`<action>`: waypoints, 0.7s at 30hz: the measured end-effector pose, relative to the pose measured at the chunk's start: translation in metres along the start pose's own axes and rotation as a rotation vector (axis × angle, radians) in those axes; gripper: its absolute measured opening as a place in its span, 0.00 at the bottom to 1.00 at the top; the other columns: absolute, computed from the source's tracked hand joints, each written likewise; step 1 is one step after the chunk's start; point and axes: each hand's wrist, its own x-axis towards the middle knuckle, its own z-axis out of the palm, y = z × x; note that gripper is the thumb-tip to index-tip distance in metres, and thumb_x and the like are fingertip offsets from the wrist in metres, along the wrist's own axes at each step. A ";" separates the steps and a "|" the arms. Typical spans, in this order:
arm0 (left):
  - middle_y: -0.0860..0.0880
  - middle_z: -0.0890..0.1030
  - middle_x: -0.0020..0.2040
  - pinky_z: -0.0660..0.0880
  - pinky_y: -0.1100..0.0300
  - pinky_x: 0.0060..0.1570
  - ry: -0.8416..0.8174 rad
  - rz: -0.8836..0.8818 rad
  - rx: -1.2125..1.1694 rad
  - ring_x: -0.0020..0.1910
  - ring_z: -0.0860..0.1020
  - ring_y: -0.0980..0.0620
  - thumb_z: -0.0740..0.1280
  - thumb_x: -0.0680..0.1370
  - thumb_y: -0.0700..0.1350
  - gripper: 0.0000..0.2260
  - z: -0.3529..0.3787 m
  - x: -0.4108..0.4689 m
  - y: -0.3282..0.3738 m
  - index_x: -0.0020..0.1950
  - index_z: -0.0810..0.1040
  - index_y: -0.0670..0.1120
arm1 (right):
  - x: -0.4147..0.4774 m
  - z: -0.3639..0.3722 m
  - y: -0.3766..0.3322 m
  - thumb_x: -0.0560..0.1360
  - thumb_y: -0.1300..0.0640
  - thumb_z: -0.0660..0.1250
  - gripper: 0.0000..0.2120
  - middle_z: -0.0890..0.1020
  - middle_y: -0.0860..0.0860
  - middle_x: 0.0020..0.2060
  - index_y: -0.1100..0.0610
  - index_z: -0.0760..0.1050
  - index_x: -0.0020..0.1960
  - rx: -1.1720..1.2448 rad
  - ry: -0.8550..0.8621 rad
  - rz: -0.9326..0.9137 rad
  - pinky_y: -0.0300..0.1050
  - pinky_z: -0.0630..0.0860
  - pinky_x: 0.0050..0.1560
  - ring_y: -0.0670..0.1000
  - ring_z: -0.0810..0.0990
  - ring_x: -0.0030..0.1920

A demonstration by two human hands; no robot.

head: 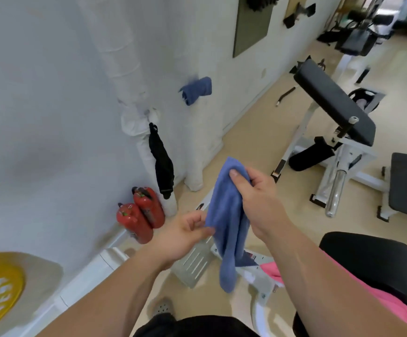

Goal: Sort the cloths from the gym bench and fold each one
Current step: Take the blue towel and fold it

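Nearest, at lower right, one pink cloth [272,272] lay across the black padded worktop [367,259], partly hidden behind the right forearm. Just beyond it, in the air over the floor, hung the blue cloth [226,227]. Its long axis ran straight up and down, with the bunched top high and the narrow tail pointing at the floor.

The right hand [260,198] was raised with its back to the camera, and its fingers [236,177] were curled round the top of the cloth, thumb pressed on the front. The left hand [180,239] sat lower, palm turned inward, and its fingers [195,221] and thumb pinched the cloth's left edge about halfway down.

Farther off, two red fire extinguishers [141,215] stood side by side against the wall. A second blue cloth [196,90] hung on the wall above, making two blue and one pink.
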 end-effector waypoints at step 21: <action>0.55 0.73 0.31 0.70 0.62 0.37 0.040 0.105 0.300 0.32 0.72 0.58 0.70 0.79 0.45 0.10 -0.229 0.015 -0.001 0.39 0.76 0.44 | 0.072 0.128 -0.035 0.82 0.52 0.65 0.15 0.84 0.58 0.45 0.64 0.80 0.53 0.076 0.448 0.015 0.47 0.80 0.48 0.51 0.83 0.46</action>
